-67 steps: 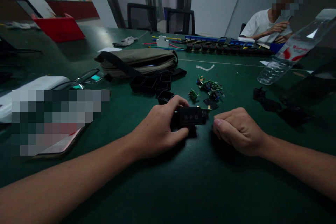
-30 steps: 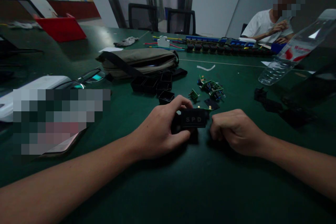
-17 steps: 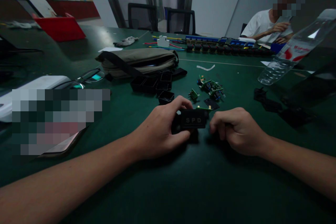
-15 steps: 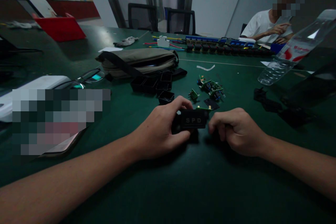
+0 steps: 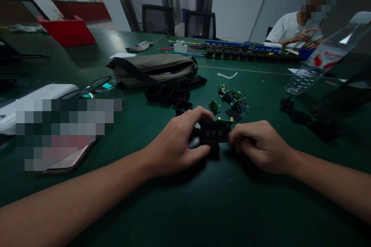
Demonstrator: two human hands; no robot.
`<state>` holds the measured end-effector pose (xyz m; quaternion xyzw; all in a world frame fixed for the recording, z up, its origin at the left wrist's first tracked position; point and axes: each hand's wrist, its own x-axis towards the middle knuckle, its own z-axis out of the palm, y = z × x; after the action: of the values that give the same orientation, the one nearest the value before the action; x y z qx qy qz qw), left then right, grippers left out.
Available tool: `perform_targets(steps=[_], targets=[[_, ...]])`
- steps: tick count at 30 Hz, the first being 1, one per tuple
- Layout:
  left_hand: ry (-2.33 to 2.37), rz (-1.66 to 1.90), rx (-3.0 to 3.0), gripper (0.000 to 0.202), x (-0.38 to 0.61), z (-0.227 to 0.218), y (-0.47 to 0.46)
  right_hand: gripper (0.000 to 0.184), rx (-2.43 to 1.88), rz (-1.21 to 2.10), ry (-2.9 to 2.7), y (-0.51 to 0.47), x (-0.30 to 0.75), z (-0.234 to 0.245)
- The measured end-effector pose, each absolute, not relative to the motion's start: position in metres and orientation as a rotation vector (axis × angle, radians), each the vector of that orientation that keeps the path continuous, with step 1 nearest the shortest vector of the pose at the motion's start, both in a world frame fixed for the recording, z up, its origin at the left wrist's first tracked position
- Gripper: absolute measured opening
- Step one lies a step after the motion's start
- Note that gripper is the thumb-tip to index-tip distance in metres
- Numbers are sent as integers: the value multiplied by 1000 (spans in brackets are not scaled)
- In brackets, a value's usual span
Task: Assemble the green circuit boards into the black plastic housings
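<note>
My left hand (image 5: pixel 176 141) holds a small black plastic case (image 5: pixel 214 132) marked "SPD", thumb below and fingers over its left end. Along the case's top edge shows a strip of green circuit board (image 5: pixel 225 120) with brass-coloured contacts. Curled up at the right end of the case is my right hand (image 5: pixel 262 146), its fingertips against or very near that end; whatever they may pinch is hidden. Just beyond lie a thin black plate (image 5: pixel 233 114), a single small circuit board (image 5: pixel 213 104) and a pile of green circuit boards (image 5: pixel 233 96).
Open black boxes (image 5: pixel 162 94) stand beyond my left hand, before a grey-brown bag (image 5: pixel 153 65). Glasses (image 5: pixel 101 85) and a blurred-out phone lie left. Right are black parts (image 5: pixel 295 112) and a tilted plastic bottle (image 5: pixel 324 56). A person (image 5: pixel 292 31) sits across the table.
My right hand has shifted slightly left, bringing its curled fingers up to the case's right end. My left hand and the case stay nearly in place.
</note>
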<state>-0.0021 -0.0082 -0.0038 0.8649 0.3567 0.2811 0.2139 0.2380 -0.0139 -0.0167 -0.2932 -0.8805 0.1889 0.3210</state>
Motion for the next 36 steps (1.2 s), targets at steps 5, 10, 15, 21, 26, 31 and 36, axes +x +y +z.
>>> perform_targets(steps=[5, 10, 15, 21, 26, 31, 36], targets=[[995, 761, 2390, 38, -3, -4, -6, 21, -821, 571, -2321, -15, 238, -16], [1032, 759, 2381, 39, -2, -4, -8, 21, -807, 610, -2310, -15, 239, -16], [1038, 755, 2383, 37, -2, -4, -9, 22, -805, 628, -2307, -16, 239, -15], [1052, 727, 2371, 38, -2, -5, -9, 21, -858, 613, -2227, -17, 239, -15], [1051, 721, 2366, 37, -2, -4, -8, 20, -889, 648, -2207, -17, 238, -15], [1039, 719, 2371, 37, -2, -4, -8, 22, -920, 702, -2169, -17, 237, -15], [1020, 728, 2379, 37, -2, -4, -7, 22, -918, 722, -2164, -17, 237, -16]])
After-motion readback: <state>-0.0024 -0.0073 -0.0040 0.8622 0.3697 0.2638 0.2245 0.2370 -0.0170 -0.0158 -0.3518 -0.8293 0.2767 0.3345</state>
